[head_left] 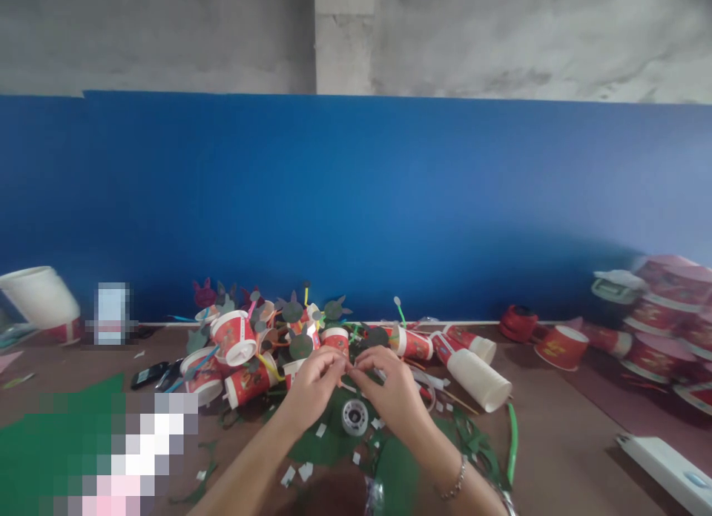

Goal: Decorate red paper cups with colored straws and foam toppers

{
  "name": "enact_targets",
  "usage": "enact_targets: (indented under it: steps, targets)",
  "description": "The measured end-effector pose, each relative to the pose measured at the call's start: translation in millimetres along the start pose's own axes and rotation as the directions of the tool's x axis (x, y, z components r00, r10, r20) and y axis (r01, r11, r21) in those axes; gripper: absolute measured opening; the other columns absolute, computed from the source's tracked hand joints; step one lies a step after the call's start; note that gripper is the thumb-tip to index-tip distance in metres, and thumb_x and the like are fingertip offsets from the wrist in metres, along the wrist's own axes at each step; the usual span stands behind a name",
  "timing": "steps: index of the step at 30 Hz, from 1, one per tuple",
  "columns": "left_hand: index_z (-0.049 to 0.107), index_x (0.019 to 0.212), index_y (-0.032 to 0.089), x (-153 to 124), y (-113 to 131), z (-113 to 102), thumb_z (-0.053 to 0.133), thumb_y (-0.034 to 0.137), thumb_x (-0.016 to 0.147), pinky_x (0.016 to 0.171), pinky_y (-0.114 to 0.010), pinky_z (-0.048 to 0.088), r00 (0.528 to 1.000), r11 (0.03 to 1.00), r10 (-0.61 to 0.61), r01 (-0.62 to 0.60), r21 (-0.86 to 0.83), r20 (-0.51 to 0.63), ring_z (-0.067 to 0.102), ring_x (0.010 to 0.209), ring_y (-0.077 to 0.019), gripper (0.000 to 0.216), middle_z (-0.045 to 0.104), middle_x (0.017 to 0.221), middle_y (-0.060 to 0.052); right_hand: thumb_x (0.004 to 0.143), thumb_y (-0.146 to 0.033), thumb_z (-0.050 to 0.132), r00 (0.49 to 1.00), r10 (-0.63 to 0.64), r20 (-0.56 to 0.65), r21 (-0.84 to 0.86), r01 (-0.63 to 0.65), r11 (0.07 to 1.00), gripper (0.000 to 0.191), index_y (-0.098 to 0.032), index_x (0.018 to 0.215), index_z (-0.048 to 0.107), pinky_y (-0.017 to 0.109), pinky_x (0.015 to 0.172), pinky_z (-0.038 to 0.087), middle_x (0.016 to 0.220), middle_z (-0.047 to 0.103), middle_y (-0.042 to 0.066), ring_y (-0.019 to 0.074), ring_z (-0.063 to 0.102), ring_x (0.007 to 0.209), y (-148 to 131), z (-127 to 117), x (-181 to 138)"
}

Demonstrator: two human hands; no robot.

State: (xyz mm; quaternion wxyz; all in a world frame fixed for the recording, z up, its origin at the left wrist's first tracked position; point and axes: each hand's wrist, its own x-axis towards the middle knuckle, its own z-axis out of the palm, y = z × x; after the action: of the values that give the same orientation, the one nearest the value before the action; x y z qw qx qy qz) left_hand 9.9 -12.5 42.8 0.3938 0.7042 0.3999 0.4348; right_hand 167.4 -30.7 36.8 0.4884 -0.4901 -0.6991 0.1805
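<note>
My left hand [313,382] and my right hand [389,386] meet at the middle of the brown table [561,442], fingertips pinched together on a small thin piece I cannot make out. Just below them lies a roll of clear tape [354,417] on green paper scraps [328,442]. Behind the hands sits a pile of red paper cups [236,338] with straws and dark green cut-out shapes stuck in them. My right wrist wears a bracelet [457,480].
White cups [478,379] lie on their sides right of the pile. Stacked red bowls [667,316] stand at the far right, a white bucket [38,293] at far left. A blue panel [356,204] backs the table. A phone [149,374] and green sheet [55,427] lie left.
</note>
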Motion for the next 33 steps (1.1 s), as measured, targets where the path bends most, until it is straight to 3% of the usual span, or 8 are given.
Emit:
enact_targets:
  steps: [5, 8, 10, 12, 15, 19, 23, 33]
  targets:
    - [0.066, 0.069, 0.019, -3, 2, 0, 0.043, 0.033, 0.09, 0.087, -0.035, 0.047, 0.998, 0.987, 0.057, -0.053, 0.15, -0.019, 0.057, 0.101, -0.023, 0.034, 0.062, 0.1, -0.009, 0.08, -0.019, 0.061, 1.0, 0.006, 0.026, -0.055, -0.005, 0.999, 0.018, -0.019, 0.063, 0.06, 0.03, 0.074, 0.041, 0.078, 0.066, 0.004, 0.0184, 0.058, 0.078, -5, -2, 0]
    - [0.067, 0.097, 0.02, -1, -5, -5, 0.044, 0.032, 0.09, 0.094, -0.04, 0.044, 0.984, 0.957, 0.151, -0.122, 0.263, -0.093, 0.052, 0.112, -0.025, 0.027, 0.058, 0.114, -0.011, 0.08, -0.014, 0.059, 0.999, 0.036, 0.032, -0.125, -0.032, 0.992, 0.017, -0.019, 0.063, 0.059, 0.03, 0.076, 0.04, 0.079, 0.065, 0.003, 0.0182, 0.057, 0.08, -5, 0, -1]
    - [0.052, 0.126, 0.022, 2, -11, -13, 0.048, 0.03, 0.088, 0.099, -0.044, 0.039, 0.947, 0.924, 0.238, -0.153, 0.349, -0.215, 0.047, 0.119, -0.0266, 0.039, 0.054, 0.122, -0.012, 0.077, -0.012, 0.06, 0.988, 0.087, 0.128, -0.183, -0.062, 0.981, 0.015, -0.018, 0.063, 0.06, 0.03, 0.079, 0.039, 0.082, 0.066, 0.003, 0.0188, 0.057, 0.084, -4, 4, -5]
    - [0.042, 0.134, 0.022, 6, -15, -23, 0.045, 0.027, 0.089, 0.096, -0.044, 0.041, 0.91, 0.91, 0.265, -0.127, 0.394, -0.318, 0.051, 0.112, -0.0249, 0.046, 0.058, 0.116, -0.011, 0.075, -0.013, 0.062, 0.944, 0.143, 0.298, -0.268, -0.061, 0.961, 0.012, -0.018, 0.065, 0.062, 0.032, 0.08, 0.038, 0.085, 0.066, 0.003, 0.0205, 0.056, 0.089, -4, 11, -10]
    - [0.041, 0.134, 0.023, 9, -15, -34, 0.044, 0.026, 0.089, 0.09, -0.039, 0.044, 0.896, 0.926, 0.239, -0.094, 0.367, -0.373, 0.054, 0.106, -0.022, 0.045, 0.059, 0.111, -0.009, 0.078, -0.016, 0.058, 0.828, 0.172, 0.533, -0.39, 0.06, 0.919, 0.009, -0.018, 0.073, 0.065, 0.037, 0.084, 0.038, 0.095, 0.064, 0.006, 0.0236, 0.053, 0.097, -5, 24, -22]
    - [0.046, 0.13, 0.023, 7, -9, -36, 0.044, 0.024, 0.088, 0.089, -0.038, 0.044, 0.908, 0.931, 0.219, -0.086, 0.354, -0.357, 0.053, 0.107, -0.0216, 0.041, 0.06, 0.11, -0.008, 0.081, -0.018, 0.053, 0.738, 0.159, 0.656, -0.495, 0.262, 0.828, 0.015, -0.014, 0.087, 0.066, 0.044, 0.092, 0.035, 0.105, 0.06, 0.013, 0.0286, 0.048, 0.106, -4, 37, -35]
    - [0.049, 0.127, 0.022, 8, -10, -36, 0.045, 0.021, 0.087, 0.088, -0.037, 0.044, 0.918, 0.927, 0.213, -0.081, 0.367, -0.334, 0.053, 0.107, -0.0219, 0.04, 0.061, 0.111, -0.009, 0.084, -0.019, 0.049, 0.744, 0.11, 0.659, -0.527, 0.353, 0.773, 0.019, -0.013, 0.092, 0.065, 0.047, 0.098, 0.03, 0.106, 0.057, 0.015, 0.0284, 0.045, 0.107, 1, 42, -41]
    - [0.053, 0.123, 0.02, 10, -11, -38, 0.046, 0.021, 0.087, 0.088, -0.037, 0.044, 0.917, 0.923, 0.217, -0.082, 0.375, -0.334, 0.055, 0.106, -0.0218, 0.037, 0.062, 0.111, -0.009, 0.083, -0.02, 0.047, 0.734, 0.114, 0.669, -0.544, 0.38, 0.748, 0.022, -0.011, 0.095, 0.063, 0.054, 0.105, 0.021, 0.114, 0.054, 0.018, 0.0314, 0.042, 0.114, 3, 50, -47]
